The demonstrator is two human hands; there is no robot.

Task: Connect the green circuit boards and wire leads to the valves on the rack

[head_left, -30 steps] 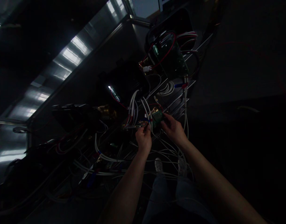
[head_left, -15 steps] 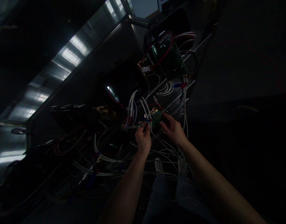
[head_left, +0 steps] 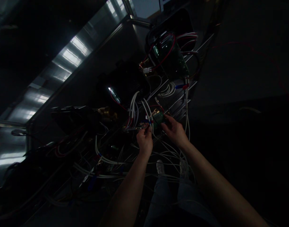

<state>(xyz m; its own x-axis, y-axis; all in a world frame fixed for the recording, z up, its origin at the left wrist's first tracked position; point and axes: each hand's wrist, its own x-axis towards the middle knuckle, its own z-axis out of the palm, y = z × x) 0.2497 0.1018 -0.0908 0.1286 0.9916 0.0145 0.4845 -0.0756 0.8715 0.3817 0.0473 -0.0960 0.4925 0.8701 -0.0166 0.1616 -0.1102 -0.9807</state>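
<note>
The scene is very dark. Green and roughly rectangular, a circuit board with a brass-coloured part at its top edge sits between my hands. My right hand pinches its right edge between thumb and fingers. Just left of the board, my left hand has its fingers pressed together among thin wires; what lies between them is too dark to make out. White cables with red and blue marks run down past the board, close to my left fingertips.
Beyond my hands stand a black housing and another green circuit board with red and white wires. A metal wire rack lies under them. Loose white cables hang over my shoes. A shiny metal frame runs along the left.
</note>
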